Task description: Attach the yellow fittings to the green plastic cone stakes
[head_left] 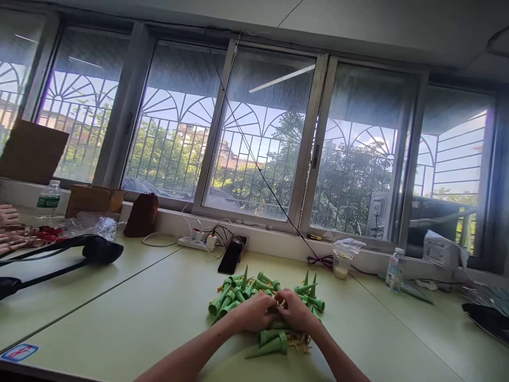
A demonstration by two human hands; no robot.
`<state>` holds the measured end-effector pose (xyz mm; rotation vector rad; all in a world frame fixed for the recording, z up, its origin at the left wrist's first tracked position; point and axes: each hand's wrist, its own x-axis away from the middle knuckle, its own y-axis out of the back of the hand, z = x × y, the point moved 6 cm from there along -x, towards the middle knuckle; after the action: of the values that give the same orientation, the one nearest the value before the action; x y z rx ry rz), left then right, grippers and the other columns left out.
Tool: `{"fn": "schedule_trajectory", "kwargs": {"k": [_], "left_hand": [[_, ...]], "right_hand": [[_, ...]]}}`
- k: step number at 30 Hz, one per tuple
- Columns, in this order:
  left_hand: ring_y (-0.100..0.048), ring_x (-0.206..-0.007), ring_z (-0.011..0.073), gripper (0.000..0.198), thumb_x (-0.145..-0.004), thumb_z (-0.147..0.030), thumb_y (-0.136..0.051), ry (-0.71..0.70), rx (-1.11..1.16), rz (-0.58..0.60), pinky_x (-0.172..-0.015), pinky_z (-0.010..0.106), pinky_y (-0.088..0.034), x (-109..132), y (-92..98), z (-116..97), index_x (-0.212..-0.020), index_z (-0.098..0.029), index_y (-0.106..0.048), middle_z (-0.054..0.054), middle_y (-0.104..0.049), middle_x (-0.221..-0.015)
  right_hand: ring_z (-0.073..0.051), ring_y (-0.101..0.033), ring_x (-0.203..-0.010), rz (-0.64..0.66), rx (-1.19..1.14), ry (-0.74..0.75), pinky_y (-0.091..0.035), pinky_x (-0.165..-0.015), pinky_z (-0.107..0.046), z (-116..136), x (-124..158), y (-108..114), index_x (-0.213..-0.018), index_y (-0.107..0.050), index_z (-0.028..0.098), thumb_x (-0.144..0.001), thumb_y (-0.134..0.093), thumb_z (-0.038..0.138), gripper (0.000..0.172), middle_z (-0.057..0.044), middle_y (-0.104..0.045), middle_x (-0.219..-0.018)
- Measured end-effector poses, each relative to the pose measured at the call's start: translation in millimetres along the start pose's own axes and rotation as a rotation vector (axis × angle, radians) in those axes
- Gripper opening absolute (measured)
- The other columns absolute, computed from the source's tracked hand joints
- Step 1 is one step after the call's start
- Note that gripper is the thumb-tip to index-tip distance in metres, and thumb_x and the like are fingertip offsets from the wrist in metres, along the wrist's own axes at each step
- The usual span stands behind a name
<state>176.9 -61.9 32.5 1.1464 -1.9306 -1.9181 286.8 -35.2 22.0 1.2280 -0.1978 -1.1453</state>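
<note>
A pile of green plastic cones (228,300) lies on the pale green table (159,318), with small yellowish pieces (298,342) among and in front of them. Over the middle of the pile, my left hand (260,310) has its fingers bent together. My right hand (293,307) meets it from the right, fingertips pinched close to the left ones. A small pale thing shows between the fingertips, too small to name. Nearer to me, a green cone (272,346) lies on its side below my hands.
Behind the pile are a black phone (231,254) and a power strip (196,243). A bottle (395,270) and a cup (342,263) stand right. At left are black straps (97,249), a brown pouch (142,215) and another person's hands (8,215).
</note>
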Motion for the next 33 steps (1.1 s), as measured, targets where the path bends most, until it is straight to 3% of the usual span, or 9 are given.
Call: {"fn": "schedule_trajectory", "kwargs": {"k": [15,27,33], "left_hand": [[-0.059,-0.065,0.0188,0.009,-0.067,-0.013,-0.052,-0.002,0.029,-0.042,-0.056,0.026,-0.035,-0.2,-0.7,1.8,-0.064,-0.017,-0.06,0.006,-0.067,-0.069],[-0.062,-0.071,0.0203,0.012,-0.07,-0.011,-0.053,0.012,0.029,-0.008,-0.064,0.027,-0.041,-0.6,-0.1,0.6,-0.068,-0.017,-0.062,0.006,-0.069,-0.074],[-0.063,-0.074,0.0204,0.014,-0.073,-0.011,-0.052,0.012,0.028,0.01,-0.067,0.026,-0.043,-0.2,-1.3,2.0,-0.073,-0.018,-0.064,0.006,-0.07,-0.079]], "right_hand": [[-0.017,-0.056,-0.079,-0.009,0.005,-0.003,-0.041,-0.072,-0.024,1.2,1.7,1.3,-0.082,-0.064,0.015,-0.074,-0.052,0.012,0.014,-0.005,-0.061,-0.085],[-0.016,-0.056,-0.08,-0.002,0.01,-0.009,-0.04,-0.073,-0.023,-2.8,0.4,0.1,-0.085,-0.066,0.016,-0.073,-0.052,0.012,0.019,-0.005,-0.061,-0.085],[-0.016,-0.056,-0.08,0.006,0.012,-0.02,-0.041,-0.074,-0.023,-0.4,-0.1,1.6,-0.082,-0.065,0.015,-0.075,-0.054,0.015,0.013,-0.005,-0.062,-0.085]]}}
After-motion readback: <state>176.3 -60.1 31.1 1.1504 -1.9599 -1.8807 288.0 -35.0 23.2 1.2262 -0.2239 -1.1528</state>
